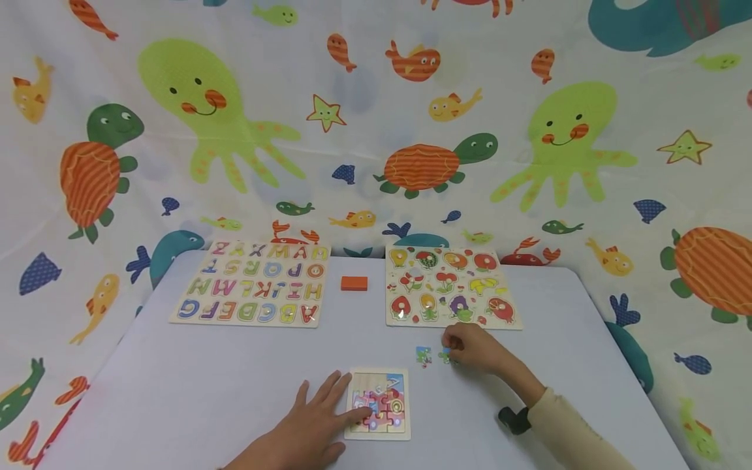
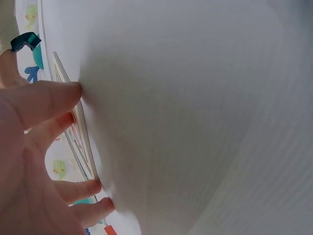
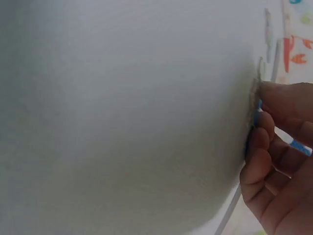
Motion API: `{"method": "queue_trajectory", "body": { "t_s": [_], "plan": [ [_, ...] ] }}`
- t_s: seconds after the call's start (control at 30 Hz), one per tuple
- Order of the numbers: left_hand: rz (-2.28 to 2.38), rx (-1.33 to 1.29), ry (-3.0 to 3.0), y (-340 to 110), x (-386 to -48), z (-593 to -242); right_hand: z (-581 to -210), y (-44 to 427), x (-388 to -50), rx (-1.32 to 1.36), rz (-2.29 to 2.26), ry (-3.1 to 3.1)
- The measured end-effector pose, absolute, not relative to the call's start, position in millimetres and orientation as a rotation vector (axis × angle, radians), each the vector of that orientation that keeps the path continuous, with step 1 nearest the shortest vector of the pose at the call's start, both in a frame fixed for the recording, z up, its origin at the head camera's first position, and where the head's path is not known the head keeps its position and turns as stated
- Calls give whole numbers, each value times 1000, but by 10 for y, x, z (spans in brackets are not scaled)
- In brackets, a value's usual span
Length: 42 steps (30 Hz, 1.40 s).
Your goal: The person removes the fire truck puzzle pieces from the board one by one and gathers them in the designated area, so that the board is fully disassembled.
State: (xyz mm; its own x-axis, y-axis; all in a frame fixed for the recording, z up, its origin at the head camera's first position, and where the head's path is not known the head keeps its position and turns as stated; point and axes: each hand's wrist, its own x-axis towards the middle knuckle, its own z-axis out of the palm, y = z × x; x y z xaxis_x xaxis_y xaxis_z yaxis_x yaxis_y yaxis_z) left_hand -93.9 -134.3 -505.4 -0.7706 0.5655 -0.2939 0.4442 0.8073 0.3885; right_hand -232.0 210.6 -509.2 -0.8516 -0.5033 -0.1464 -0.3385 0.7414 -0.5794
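A small wooden jigsaw tray [image 1: 407, 418] lies near the front of the table, partly filled with pieces of a colourful picture. My left hand [image 1: 311, 418] is spread over its left side, one finger reaching across the pieces; the left wrist view shows fingertips [image 2: 90, 188] against the tray's edge. To the right of the tray, my right hand [image 1: 474, 349] pinches a jigsaw piece [image 1: 444, 356] with green and blue on it, low over the table. My fingers cover part of that piece. Just left of it lies another jigsaw piece [image 1: 423, 356].
Behind stand an alphabet peg board [image 1: 252, 282] at the left and a fruit peg board [image 1: 449, 287] at the right. An orange-red block [image 1: 354, 283] lies between them. A black object [image 1: 514, 420] is by the right sleeve. A patterned cloth [image 1: 364, 130] hangs behind the table.
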Motion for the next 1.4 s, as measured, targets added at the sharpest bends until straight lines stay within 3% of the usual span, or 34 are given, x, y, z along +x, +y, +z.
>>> {"method": "queue_trajectory", "body": {
  "t_s": [0.13,0.33,0.43,0.93,1.4],
  "plan": [
    [415,750,2594,-1350,-931,-5055,-5061,1968,-2219,-758,-669,2762],
    [396,753,2598,-1355,-928,-5055,-4958,1577,-2073,-1227,-577,2607],
    [406,760,2583,-1350,-930,-5054,-4959,1428,-2045,-1339,-464,2520],
    [375,754,2566,-1374,-921,-5068,-4986,1263,-2060,-1463,-265,2474],
    [433,730,2531,-1376,-930,-5021,-5066,1279,-2138,-1254,-774,2268]
  ]
}}
